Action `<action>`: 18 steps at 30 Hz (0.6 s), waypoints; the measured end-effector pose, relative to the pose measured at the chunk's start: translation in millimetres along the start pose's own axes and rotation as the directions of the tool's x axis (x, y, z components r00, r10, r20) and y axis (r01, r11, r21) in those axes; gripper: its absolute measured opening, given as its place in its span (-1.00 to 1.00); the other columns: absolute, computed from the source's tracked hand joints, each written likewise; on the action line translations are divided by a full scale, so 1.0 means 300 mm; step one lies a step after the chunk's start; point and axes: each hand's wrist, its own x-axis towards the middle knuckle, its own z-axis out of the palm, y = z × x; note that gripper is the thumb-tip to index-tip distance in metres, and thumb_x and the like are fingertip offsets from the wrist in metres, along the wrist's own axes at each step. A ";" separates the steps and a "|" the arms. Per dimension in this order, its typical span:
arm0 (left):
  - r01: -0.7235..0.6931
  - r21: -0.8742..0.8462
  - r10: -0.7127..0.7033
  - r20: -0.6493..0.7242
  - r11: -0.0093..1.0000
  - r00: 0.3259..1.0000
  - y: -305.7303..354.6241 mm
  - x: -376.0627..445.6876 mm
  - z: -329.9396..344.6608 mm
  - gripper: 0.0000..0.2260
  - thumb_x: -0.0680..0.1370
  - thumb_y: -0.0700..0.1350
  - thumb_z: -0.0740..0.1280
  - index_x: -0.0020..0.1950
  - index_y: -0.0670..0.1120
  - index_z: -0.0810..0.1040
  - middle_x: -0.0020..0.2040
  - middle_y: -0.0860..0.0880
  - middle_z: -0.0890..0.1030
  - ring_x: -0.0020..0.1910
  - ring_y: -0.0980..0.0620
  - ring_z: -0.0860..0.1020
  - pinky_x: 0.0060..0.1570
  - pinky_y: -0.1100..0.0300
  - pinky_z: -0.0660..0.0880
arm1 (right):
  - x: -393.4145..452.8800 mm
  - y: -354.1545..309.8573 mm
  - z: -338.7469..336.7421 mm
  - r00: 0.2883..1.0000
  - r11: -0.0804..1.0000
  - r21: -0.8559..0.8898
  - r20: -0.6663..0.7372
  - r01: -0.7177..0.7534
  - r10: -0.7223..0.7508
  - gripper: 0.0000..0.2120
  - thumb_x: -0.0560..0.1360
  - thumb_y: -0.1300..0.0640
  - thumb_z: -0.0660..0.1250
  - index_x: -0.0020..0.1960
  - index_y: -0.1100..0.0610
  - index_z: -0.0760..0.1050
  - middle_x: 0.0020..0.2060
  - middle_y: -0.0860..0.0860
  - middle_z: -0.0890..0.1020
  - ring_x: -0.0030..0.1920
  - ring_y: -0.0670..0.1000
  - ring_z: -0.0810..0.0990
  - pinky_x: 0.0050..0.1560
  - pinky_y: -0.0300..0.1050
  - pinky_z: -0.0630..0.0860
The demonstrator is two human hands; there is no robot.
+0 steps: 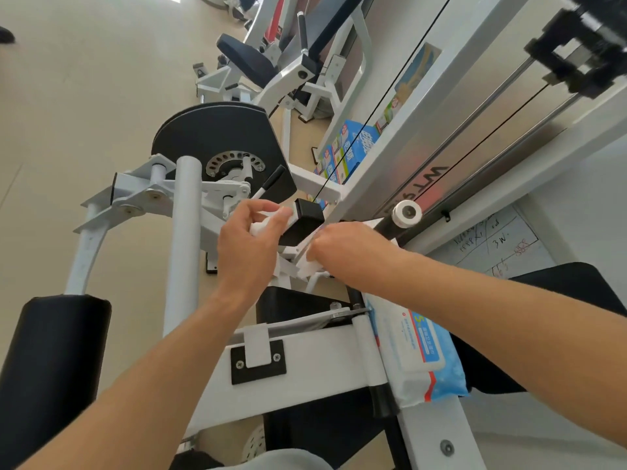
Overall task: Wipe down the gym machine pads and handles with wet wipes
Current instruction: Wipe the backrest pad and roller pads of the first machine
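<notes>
Left hand (249, 239) pinches crumpled white wet wipe (263, 225) against black rectangular end cap (303, 220). Right hand (342, 251) clutches second white wipe (310, 271) on white frame bracket, likely scrubbing. Blue-white wipes pack (420, 354) rests on machine frame, within reach.

Both bare forearms are reaching up from the near edge toward the middle of the view, converging there. The left hand (251, 239) is sitting back-up at the end of a straight wrist, its fingers curling and pinching a white wet wipe (263, 225) between thumb and fingertips. The right hand (342, 249) is lying just right of it, a small gap apart, knuckles turned toward the left, its fingers curling down and gripping a second white wipe (308, 268) bunched beneath them. The right forearm is crossing in from the near right corner.
</notes>
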 end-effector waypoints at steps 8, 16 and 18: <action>0.060 -0.051 -0.060 0.006 0.997 0.998 -0.063 0.033 -0.044 -0.83 0.59 0.07 0.38 0.09 0.00 0.58 0.04 0.01 0.62 0.02 0.06 0.61 -0.18 0.42 0.50 | 0.212 0.044 0.092 0.991 0.946 -0.297 0.062 0.132 -0.119 -0.75 0.65 0.17 0.30 0.26 0.20 0.61 0.11 0.13 0.66 0.12 0.11 0.62 0.16 0.04 0.59; 0.090 -0.070 -0.090 0.000 0.994 0.996 -0.127 0.053 -0.061 -0.80 0.59 0.07 0.38 0.11 -0.02 0.57 0.04 0.01 0.64 0.01 0.05 0.61 -0.23 0.53 0.44 | 0.255 0.070 0.215 0.636 0.937 0.076 0.752 -0.340 0.170 -0.52 0.57 -0.30 0.30 0.37 -0.05 0.46 0.03 0.00 0.52 0.14 0.07 0.50 0.32 0.04 0.42; 0.097 -0.081 -0.097 0.002 0.992 0.995 -0.132 0.058 -0.063 -0.80 0.59 0.06 0.38 0.12 -0.02 0.56 0.04 0.02 0.63 0.02 0.05 0.61 -0.22 0.53 0.45 | 0.281 0.062 0.243 0.549 0.870 0.137 0.819 -0.474 0.170 -0.59 0.64 -0.25 0.21 0.36 -0.03 0.45 0.00 0.00 0.54 0.17 0.06 0.50 0.35 0.03 0.38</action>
